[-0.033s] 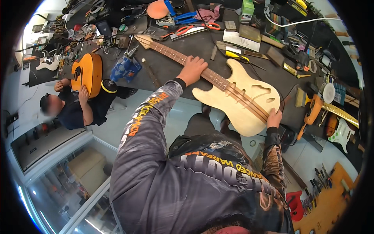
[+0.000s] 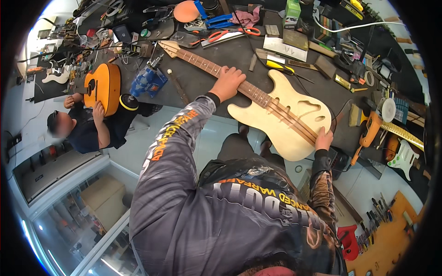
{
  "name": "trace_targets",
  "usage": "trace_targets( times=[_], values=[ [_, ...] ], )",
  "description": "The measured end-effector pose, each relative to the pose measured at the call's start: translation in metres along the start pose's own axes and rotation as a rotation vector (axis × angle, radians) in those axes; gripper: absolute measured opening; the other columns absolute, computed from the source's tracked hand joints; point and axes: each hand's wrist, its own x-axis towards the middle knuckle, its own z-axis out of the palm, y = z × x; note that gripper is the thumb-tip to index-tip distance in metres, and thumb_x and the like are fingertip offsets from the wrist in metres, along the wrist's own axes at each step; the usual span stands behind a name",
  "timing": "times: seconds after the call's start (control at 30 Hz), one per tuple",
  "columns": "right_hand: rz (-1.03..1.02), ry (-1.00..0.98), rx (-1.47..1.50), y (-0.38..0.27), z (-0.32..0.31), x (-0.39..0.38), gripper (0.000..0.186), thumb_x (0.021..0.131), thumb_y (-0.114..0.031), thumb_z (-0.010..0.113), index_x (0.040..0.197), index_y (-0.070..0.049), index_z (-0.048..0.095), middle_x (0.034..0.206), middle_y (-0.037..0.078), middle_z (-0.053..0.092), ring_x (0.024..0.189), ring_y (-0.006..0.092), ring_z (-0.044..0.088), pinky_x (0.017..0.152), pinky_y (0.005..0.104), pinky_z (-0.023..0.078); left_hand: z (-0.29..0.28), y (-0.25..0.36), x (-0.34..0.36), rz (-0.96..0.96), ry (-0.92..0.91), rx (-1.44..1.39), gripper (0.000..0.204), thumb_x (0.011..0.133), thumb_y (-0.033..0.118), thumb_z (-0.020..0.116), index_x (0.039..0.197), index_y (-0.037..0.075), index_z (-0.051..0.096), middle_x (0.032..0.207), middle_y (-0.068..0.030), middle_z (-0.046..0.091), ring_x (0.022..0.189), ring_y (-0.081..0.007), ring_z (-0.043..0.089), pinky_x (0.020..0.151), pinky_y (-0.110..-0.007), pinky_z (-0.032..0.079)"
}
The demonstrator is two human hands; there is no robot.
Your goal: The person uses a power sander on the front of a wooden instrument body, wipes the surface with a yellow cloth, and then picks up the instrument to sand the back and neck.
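An unfinished electric guitar lies across the front of the dark workbench, its pale wood body (image 2: 258, 114) partly over the near edge. Its fretted neck (image 2: 202, 64) runs to the upper left, ending in a headstock without tuners. Carved cavities and a dark centre stripe show on the body's face. My left hand (image 2: 229, 83) is wrapped over the neck near its middle, fingers curled across the fretboard. At the tail end of the body, my right hand (image 2: 324, 139) grips the rim, its thumb on the face; its other fingers are partly hidden.
A blue vise (image 2: 146, 83) stands left of the neck. Beyond the guitar lie red-handled pliers (image 2: 216, 35), a yellow-black tool (image 2: 280, 66) and a metal plate (image 2: 285, 48). Right are a brush (image 2: 356, 115) and an orange power tool (image 2: 372, 129). Another person holds an acoustic guitar (image 2: 108, 89) at far left.
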Motion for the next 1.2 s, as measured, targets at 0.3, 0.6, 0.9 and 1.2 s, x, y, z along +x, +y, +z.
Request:
trace_targets(
  times=[0.3, 0.6, 0.9, 1.2],
  values=[
    [0.475, -0.259, 0.685, 0.045, -0.06, 0.004, 0.061, 0.109, -0.051, 0.052, 0.124, 0.006, 0.068, 0.118, 0.013, 0.074, 0.101, 0.0237, 0.07, 0.089, 0.0382, 0.054, -0.026, 0.041, 0.011, 0.047, -0.071, -0.164, 0.032, 0.073, 0.0, 0.067, 0.102, 0.013, 0.065, 0.099, -0.004, 0.063, 0.106, -0.0283, 0.058, 0.093, -0.051, 0.037],
    [0.506, -0.269, 0.632, 0.135, -0.166, -0.034, 0.041, 0.108, -0.035, 0.054, 0.116, 0.003, 0.068, 0.118, 0.014, 0.069, 0.116, 0.024, 0.062, 0.102, 0.0375, 0.046, -0.068, 0.116, 0.051, 0.147, -0.342, -0.207, 0.024, 0.078, 0.012, 0.067, 0.102, 0.013, 0.07, 0.097, -0.0054, 0.072, 0.1, -0.0302, 0.068, 0.084, -0.052, 0.043],
    [-0.479, -0.803, -0.177, 0.117, -0.207, -0.048, 0.029, 0.097, -0.02, 0.06, 0.098, 0.005, 0.073, 0.097, 0.021, 0.075, 0.095, 0.0364, 0.07, 0.088, 0.0404, 0.052, -0.114, 0.106, 0.076, 0.073, -1.048, -0.411, 0.042, 0.081, 0.009, 0.058, 0.119, 0.004, 0.073, 0.105, -0.0221, 0.076, 0.1, -0.0403, 0.071, 0.087, -0.047, 0.054],
    [-0.373, -1.096, 0.006, 0.113, -0.166, -0.027, 0.025, 0.097, -0.021, 0.066, 0.109, -0.001, 0.075, 0.111, 0.015, 0.073, 0.099, 0.0299, 0.072, 0.084, 0.0373, 0.056, -0.072, 0.069, 0.088, 0.042, -1.192, -0.494, 0.035, 0.087, 0.021, 0.069, 0.116, 0.001, 0.074, 0.091, -0.0125, 0.078, 0.081, -0.0228, 0.074, 0.077, -0.039, 0.055]
  ],
)
